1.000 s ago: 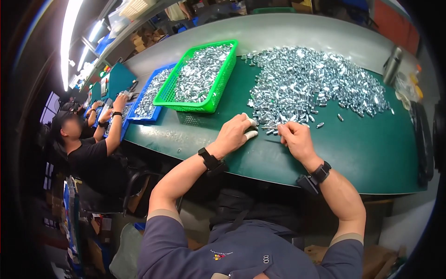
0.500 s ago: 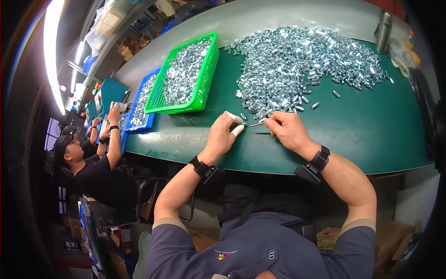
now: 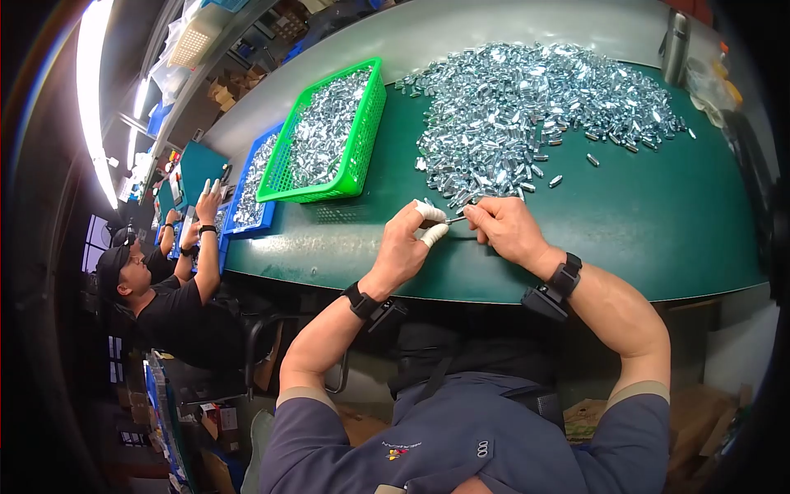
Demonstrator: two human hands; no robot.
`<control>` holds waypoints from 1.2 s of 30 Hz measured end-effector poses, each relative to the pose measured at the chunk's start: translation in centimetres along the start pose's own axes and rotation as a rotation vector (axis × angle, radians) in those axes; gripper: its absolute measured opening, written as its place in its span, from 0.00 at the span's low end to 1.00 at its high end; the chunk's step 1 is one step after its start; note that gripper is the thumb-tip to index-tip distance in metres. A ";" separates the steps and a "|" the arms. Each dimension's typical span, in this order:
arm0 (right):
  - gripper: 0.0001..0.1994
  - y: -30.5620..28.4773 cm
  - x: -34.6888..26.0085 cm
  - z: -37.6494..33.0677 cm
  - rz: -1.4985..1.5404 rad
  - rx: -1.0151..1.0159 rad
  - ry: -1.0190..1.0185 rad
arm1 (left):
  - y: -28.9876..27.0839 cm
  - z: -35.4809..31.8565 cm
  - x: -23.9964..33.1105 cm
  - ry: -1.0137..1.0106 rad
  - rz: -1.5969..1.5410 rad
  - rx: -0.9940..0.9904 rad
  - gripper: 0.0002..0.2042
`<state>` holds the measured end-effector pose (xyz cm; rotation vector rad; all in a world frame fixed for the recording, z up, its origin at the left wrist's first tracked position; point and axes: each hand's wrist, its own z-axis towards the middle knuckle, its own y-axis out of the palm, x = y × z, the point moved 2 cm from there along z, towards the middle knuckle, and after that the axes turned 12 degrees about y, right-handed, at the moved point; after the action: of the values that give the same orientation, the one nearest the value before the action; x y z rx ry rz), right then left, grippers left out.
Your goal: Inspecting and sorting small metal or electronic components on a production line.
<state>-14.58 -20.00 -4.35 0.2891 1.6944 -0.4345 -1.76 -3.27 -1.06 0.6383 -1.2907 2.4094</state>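
Note:
My left hand point(image 3: 403, 249), with white covers on its thumb and a finger, pinches a small metal piece that the fingertips mostly hide. My right hand point(image 3: 512, 233) grips a thin metal rod point(image 3: 457, 219) between thumb and fingers. The rod points left, and its tip meets the piece at my left fingertips. Just beyond both hands spreads a large pile of small shiny metal pieces point(image 3: 485, 123). Several pieces lie loose at the pile's right edge.
A green plastic basket point(image 3: 368, 123) full of metal pieces stands at the left, partly over a blue tray point(image 3: 265, 216) of similar pieces. A metal flask point(image 3: 676, 48) is at the far right. A co-worker point(image 3: 177, 300) sits along the green table point(image 3: 642, 222) at the left.
My left hand has moved right, closing the gap to the rod, whose tip now meets the piece in my left fingers. My right hand has barely moved. The co-worker's hands have shifted.

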 end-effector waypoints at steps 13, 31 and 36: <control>0.24 0.9 0.2 -0.1 -0.027 -0.137 0.041 | -0.4 0.0 0.0 0.056 0.045 -0.059 0.07; 0.20 -0.4 0.5 0.8 0.111 0.038 -0.014 | -0.9 2.2 -4.3 -0.126 0.577 -0.232 0.11; 0.17 -0.1 0.7 0.6 0.020 0.070 -0.035 | -0.6 0.7 -4.2 -0.001 0.366 -0.111 0.08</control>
<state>-14.21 -20.38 -5.09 0.3476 1.6433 -0.4814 2.24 -3.89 -2.52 0.3992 -1.6504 2.5914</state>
